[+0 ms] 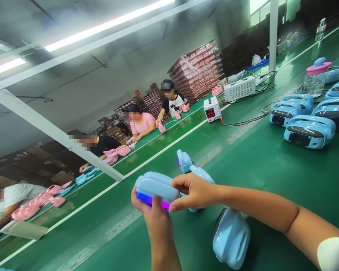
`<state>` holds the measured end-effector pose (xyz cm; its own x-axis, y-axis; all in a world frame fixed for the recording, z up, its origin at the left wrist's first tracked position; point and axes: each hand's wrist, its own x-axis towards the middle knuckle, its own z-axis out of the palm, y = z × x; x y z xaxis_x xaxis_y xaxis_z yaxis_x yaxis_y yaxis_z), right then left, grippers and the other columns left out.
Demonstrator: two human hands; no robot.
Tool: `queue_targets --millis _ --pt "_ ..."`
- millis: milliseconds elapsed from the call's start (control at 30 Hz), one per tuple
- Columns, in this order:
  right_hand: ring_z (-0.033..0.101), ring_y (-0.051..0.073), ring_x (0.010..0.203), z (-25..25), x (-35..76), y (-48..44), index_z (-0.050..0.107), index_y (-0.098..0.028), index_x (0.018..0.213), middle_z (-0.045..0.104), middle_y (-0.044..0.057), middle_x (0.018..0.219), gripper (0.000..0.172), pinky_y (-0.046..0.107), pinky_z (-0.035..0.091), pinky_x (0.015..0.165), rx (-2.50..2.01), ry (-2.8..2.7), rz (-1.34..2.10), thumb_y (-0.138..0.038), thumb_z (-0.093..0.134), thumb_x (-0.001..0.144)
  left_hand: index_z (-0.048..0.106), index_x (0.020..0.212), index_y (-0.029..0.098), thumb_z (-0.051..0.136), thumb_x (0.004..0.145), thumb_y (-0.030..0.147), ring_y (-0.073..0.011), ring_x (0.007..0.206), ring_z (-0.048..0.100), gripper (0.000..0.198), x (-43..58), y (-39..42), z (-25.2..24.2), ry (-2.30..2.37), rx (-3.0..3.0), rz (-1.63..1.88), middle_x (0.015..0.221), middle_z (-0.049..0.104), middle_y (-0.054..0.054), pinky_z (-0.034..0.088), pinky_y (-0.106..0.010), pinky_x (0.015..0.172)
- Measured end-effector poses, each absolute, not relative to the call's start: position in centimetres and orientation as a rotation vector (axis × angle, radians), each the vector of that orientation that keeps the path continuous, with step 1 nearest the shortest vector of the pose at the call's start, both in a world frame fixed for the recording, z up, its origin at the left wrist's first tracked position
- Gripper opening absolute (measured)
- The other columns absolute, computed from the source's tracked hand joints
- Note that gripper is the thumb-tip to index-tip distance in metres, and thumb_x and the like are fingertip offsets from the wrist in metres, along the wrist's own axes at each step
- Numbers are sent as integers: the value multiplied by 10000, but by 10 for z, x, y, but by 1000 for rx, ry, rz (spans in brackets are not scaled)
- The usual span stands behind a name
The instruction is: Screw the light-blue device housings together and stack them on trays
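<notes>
A glossy light-blue portable speaker point(156, 182) is held up above the green work surface, a blue and purple light glowing along its lower side. My left hand point(155, 214) is closed around its near side from below, the thumb against the lit strip. At the right end, the thumb and fingers of my right hand point(194, 191) grip the casing. Partly hidden behind that hand lies another light-blue speaker point(202, 174). Beyond it is one more speaker point(184, 161) with a purple glow. Below my right forearm stands a speaker point(232, 239) with a dark front.
Several blue speakers point(309, 131) stand at the right beside a pink-lidded bottle point(318, 77). A power supply point(211, 110) with red digits and wires sits across the green belt point(147, 169). People work along the far side with pink casings point(124, 150). A white post point(59, 131) rises at left.
</notes>
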<state>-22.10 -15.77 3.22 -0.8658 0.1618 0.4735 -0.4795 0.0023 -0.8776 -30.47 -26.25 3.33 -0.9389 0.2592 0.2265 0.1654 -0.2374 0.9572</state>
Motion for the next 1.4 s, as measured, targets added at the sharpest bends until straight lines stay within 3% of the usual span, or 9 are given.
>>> queue_targets --millis 100,267,400,533,767,967,1167,1333,1400 --pt "335 64 548 31 -224 -152 521 -140 616 376 -64 564 395 215 252 488 222 -1791 1832 -420 795 566 276 1349 373 615 735 402 -183 1026 542 702 -302 -260 33 1749 574 2377 1308 432 -40 465 -259 754" --pt "370 65 497 39 -236 -122 570 -141 691 465 -54 578 387 213 284 462 23 -1407 2002 -440 758 535 174 1388 400 514 779 467 -185 987 574 700 -311 -254 28 1665 601 2226 1188 530 -55 457 -314 785" --pt "314 55 439 30 -252 -80 574 -149 715 459 -61 550 361 215 242 422 -219 -1289 1826 -443 705 552 182 1403 280 526 802 344 -230 1211 444 696 -339 -241 -4 2188 584 1732 1291 446 -135 346 -393 983" --pt "303 70 493 -2 -272 -33 543 -159 632 352 -71 523 292 223 237 461 -537 -1401 1403 -426 655 589 154 1422 213 469 838 443 -286 1210 441 703 -358 -233 -33 2183 518 1304 1316 438 -177 338 -470 980" --pt "287 68 462 -64 -289 15 426 -183 521 277 -86 461 256 207 223 430 -767 -1490 1406 -314 625 612 431 1296 291 470 840 472 -269 1230 414 492 -372 -246 -43 1957 619 1211 1356 457 -92 373 -465 920" --pt "352 68 409 -68 -287 17 499 -164 641 394 -70 469 95 210 281 406 -850 -1519 1561 -194 581 680 503 1224 241 729 644 424 -207 857 598 648 -367 -233 -65 1887 463 1398 1110 606 -102 456 -314 694" --pt "330 71 392 -25 -279 -4 478 -171 756 340 -83 468 22 208 291 391 -802 -1490 1661 -174 485 777 547 1074 142 803 522 321 -141 547 546 634 -362 -227 -72 1773 393 1597 733 621 -32 446 -278 542" --pt "324 65 417 14 -262 -59 596 -163 764 357 -89 466 72 200 280 419 -481 -1776 1744 -210 616 714 578 960 149 724 584 357 -199 743 624 454 -371 -241 -41 1606 358 1907 815 647 -63 504 -332 713" --pt "327 60 464 21 -253 -83 653 -173 905 353 -95 498 242 193 279 460 -247 -1990 1657 -205 685 667 587 994 185 676 624 386 -224 932 617 431 -368 -247 -22 1505 402 2108 945 662 -67 492 -330 807"
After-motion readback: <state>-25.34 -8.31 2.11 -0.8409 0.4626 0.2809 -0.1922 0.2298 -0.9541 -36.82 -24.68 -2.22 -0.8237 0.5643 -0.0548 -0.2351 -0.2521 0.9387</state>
